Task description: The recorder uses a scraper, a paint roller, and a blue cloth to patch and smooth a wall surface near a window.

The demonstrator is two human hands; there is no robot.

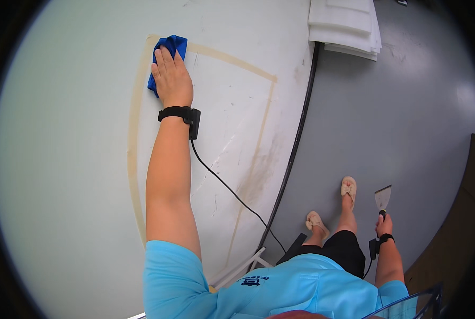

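My left hand [172,80] is stretched out at the upper left and holds a crumpled blue cloth [179,43] against a large white surface [77,133]. The fingers lie over the cloth, with folds of it showing around them. Beige tape [232,61] outlines a four-sided area on this surface, and the cloth rests over its top left corner. Dark smudges [258,173] and thin scratches mark the white inside and near the tape. Down at my right side, my right hand [385,226] grips a scraper [383,199] by its dark handle, its broad metal blade pointing up and away from me.
A black strip [299,133] edges the white surface beside the grey floor [354,117]. White foam sheets [344,24] are stacked at the top. A black cable [232,194] runs from my left wrist band. A white metal frame [240,268] stands near my body.
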